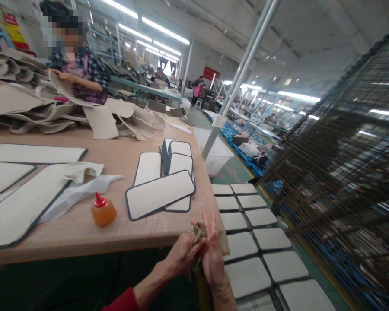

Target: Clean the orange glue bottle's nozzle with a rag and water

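My left hand [184, 251] is closed around a crumpled brownish cloth [199, 231] near the table's front right corner. It presses the cloth against my right hand [213, 255], whose fingers point up and are stretched out. Part of the cloth hangs below the hands. Just beyond them lies a loose pile of white panels with dark edging; the top panel [160, 194] is long, with rounded corners, and lies at a slant. To the left stands a small bottle [103, 212] of amber liquid with a red pointed cap.
Larger edged panels [29, 203] and a scrap of white sheet [79, 192] cover the table's left side. Across the table [142, 235], a person [81, 73] handles beige pieces from a heap [45, 108]. Rows of panels [272, 237] lie low on the right, beside a mesh rack [350, 151].
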Available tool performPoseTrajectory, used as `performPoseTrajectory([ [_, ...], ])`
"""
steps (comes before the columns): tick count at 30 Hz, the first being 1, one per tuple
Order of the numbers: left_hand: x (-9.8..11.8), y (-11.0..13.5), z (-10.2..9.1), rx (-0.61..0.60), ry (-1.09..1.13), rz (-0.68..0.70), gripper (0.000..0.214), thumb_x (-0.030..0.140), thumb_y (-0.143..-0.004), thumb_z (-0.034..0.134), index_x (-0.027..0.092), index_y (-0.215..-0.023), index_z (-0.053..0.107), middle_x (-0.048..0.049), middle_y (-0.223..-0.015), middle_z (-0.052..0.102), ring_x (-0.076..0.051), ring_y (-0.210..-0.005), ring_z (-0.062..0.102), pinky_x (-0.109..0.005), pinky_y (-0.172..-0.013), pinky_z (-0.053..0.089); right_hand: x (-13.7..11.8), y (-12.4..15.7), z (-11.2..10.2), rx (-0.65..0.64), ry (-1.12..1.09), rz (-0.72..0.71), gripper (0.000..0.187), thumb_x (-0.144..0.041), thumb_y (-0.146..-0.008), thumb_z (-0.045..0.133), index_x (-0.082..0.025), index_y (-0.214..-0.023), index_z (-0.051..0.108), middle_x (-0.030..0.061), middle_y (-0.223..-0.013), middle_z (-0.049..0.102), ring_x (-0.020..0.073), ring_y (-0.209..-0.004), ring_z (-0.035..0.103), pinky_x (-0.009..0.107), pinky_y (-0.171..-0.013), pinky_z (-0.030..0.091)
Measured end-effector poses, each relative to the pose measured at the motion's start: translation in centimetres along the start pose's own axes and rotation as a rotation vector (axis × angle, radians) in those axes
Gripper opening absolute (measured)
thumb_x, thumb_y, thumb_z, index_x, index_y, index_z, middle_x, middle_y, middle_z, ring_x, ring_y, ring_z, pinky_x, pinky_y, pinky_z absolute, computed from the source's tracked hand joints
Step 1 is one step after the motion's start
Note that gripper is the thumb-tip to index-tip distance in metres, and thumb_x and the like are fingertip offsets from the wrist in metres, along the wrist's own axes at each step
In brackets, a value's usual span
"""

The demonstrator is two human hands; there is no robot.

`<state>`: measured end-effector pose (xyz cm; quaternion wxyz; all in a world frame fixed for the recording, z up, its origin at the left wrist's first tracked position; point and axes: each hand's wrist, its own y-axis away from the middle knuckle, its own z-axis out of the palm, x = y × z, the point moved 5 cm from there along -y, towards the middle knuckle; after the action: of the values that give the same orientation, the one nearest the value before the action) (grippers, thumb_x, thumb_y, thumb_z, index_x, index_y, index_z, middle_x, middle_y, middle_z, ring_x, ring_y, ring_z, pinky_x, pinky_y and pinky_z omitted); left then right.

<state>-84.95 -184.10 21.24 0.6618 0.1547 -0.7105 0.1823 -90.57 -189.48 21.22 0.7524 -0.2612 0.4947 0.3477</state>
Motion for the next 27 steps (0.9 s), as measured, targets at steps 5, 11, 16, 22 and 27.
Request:
performPoseTrajectory([
  [5,-1.9,-0.3,-2.8,0.348,0.146,-0.112,0.047,0.057,-0.078,0.046,0.016,-0.064,0.064,-0.0028,-0.057,0.059,-0.016,-0.053,0.052,-0.025,-0.053,0.038,0.5,1.3,-0.1,0.03,-0.095,0.025,0.062,-0.056,-0.088,0.03,-0.038,-0.141,0.003,0.0052,-0.151,0.013,0.0256,-0.129,0.036,0.051,-0.098,0.036],
  [11,-1.7,-0.4,-1.5,0.379,0.606,-0.254,0.054,0.058,-0.079,0.046,0.012,-0.097,0.068,-0.0109,-0.088,0.071,-0.022,-0.087,0.064,-0.03,-0.078,0.046,-0.9,2.0,0.7,0.075,0.356,-0.282,0.068,-0.059,-0.085,0.033,-0.035,-0.142,0.004,0.003,-0.152,0.008,0.0271,-0.135,0.024,0.054,-0.108,0.014],
  [16,3.9,-2.2,-2.7,0.448,0.926,-0.033,0.043,0.046,-0.083,0.05,0.011,-0.104,0.065,-0.0137,-0.105,0.069,-0.024,-0.106,0.059,-0.035,-0.097,0.039,3.6,3.8,2.8,0.063,0.406,-0.246,0.067,-0.058,-0.086,0.03,-0.028,-0.143,0.008,0.0073,-0.15,0.018,0.0294,-0.134,0.023,0.054,-0.104,0.026],
  [22,4.8,-2.9,-4.9,0.413,1.064,-0.079,0.035,0.037,-0.089,0.045,0.024,-0.119,0.056,-0.0063,-0.116,0.063,-0.017,-0.091,0.065,-0.026,-0.072,0.052,-0.8,5.0,1.1,0.233,0.104,-0.256,0.057,-0.053,-0.088,0.036,-0.044,-0.138,0.011,-0.0018,-0.152,-0.001,0.0279,-0.136,0.019,0.053,-0.094,0.039],
  [27,1.4,-1.4,-2.1,0.398,1.05,-0.328,0.035,0.033,-0.089,0.046,0.022,-0.121,0.053,-0.0011,-0.074,0.068,-0.01,-0.053,0.062,-0.019,-0.052,0.049,-4.3,3.5,2.3,0.055,0.02,-0.187,0.065,-0.058,-0.083,0.042,-0.046,-0.138,0.009,-0.0011,-0.152,-0.005,0.0306,-0.133,0.026,0.043,-0.076,0.051],
])
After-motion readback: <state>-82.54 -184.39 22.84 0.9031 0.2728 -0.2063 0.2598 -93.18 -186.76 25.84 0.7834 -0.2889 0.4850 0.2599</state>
